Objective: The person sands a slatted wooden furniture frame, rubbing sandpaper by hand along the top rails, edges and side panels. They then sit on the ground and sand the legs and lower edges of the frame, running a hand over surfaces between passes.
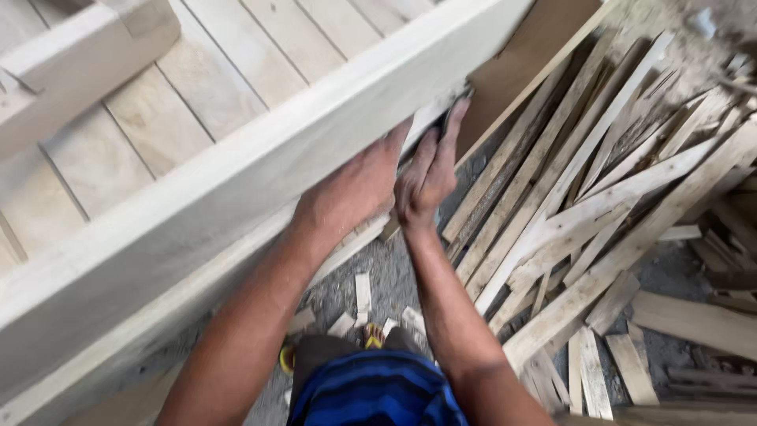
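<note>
A large pale wooden frame (236, 173) of planks slants across the left of the view. My left hand (355, 189) presses flat against the frame's outer side rail, fingers reaching under its edge. My right hand (430, 170) lies just beside it, fingers stretched up along the same rail, pressing a small dark flat thing (456, 110) against the wood; what that thing is I cannot tell. Both forearms reach up from the bottom of the view.
A heap of thin wooden strips and offcuts (599, 213) covers the grey ground on the right. Small wood chips (363, 296) lie below the hands. A brown board (528, 55) leans behind the frame. My blue striped clothing (378, 390) shows at the bottom.
</note>
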Demonstrator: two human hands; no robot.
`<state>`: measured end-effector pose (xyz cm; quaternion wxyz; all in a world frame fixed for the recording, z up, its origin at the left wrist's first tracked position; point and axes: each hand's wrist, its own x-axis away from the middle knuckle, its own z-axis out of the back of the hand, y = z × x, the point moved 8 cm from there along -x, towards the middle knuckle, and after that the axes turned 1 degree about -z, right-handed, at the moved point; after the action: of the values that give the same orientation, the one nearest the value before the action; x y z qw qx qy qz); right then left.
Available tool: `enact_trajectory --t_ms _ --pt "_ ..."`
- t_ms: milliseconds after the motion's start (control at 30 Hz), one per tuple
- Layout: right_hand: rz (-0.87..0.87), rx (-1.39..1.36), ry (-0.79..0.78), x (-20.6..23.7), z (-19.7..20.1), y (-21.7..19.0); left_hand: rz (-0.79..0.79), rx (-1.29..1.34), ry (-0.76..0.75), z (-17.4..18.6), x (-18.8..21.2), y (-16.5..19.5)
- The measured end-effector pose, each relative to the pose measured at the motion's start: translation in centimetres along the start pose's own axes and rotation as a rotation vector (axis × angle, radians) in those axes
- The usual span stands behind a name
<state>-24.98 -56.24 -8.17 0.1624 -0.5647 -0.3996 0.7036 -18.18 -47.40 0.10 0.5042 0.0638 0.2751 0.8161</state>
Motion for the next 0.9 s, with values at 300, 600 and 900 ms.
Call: enact_trajectory --t_ms 300,600,900 --pt "0.295 0.432 -0.249 -2.1 1.0 -3.0 0.143 -0.216 -0.106 -0.2 0.5 -0.9" --pt "0.168 0.586 -0.655 -5.0 0.3 -7.1 0.108 -0.141 0.000 -0.2 0.6 -1.8" --pt "0.183 0.640 -0.572 -4.5 0.5 -7.3 0.191 -0.061 -0.070 0.0 1.1 -2.0"
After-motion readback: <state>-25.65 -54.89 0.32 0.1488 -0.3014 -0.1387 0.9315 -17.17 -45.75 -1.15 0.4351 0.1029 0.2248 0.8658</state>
